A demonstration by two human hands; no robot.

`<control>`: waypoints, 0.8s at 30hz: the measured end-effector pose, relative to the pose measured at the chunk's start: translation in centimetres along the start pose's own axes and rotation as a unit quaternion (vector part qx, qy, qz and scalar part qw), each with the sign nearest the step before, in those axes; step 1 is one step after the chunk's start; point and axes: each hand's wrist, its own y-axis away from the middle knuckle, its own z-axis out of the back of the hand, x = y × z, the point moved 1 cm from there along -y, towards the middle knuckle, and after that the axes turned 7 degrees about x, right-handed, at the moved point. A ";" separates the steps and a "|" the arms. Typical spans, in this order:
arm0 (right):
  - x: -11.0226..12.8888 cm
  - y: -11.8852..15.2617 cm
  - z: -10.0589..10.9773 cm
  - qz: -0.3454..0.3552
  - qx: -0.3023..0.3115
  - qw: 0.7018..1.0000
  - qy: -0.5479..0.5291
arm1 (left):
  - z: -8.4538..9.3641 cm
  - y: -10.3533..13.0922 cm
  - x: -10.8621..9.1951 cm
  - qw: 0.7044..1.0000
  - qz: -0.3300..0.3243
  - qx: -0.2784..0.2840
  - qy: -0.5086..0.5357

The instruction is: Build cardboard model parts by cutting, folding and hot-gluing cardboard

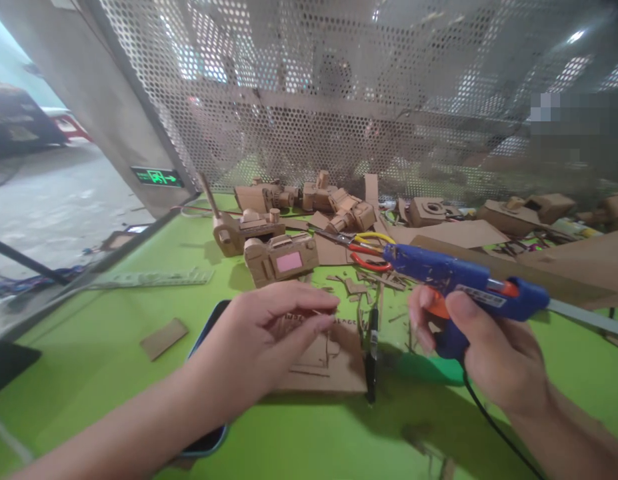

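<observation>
My right hand (509, 360) is wrapped around the handle of a blue hot glue gun (439, 267), its nozzle pointing left. A pale glue stick (583, 317) sticks out of the rear, and a black cord hangs from the grip. With thumb and fingertips pinched together, my left hand (263, 333) hovers over a cardboard piece (319, 383) that bears handwriting and drawn lines. Whatever lies between those fingertips is too small to name. A black pen (372, 347) lies along the cardboard's right edge. Under my left forearm, a dark phone-like object (211, 437) is partly hidden.
A cardboard camera model (281, 259) with a pink screen stands behind my left hand, with several more models beyond. Red-handled pliers (371, 262) and cardboard scraps (356, 287) lie nearby. A green-handled object (429, 369) is under the glue gun. Perforated metal (339, 100) borders the back.
</observation>
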 end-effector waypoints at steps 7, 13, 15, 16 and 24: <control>-0.1 0.1 0.5 -0.004 0.032 0.998 0.056 | -1.3 0.0 0.1 0.948 -0.199 0.117 -0.219; -0.9 0.5 1.1 -0.019 0.064 0.997 0.049 | -2.1 -0.6 -0.2 0.950 -0.165 0.117 -0.237; -1.1 0.7 1.2 -0.023 0.063 0.997 0.042 | -2.2 -0.7 -0.3 0.952 -0.148 0.116 -0.243; -1.2 0.7 1.2 -0.023 0.060 0.997 0.036 | -2.3 -0.7 -0.3 0.951 -0.138 0.118 -0.249; -1.6 1.2 1.6 -0.033 0.045 0.998 0.023 | -2.5 -1.1 -0.1 0.956 -0.053 0.142 -0.251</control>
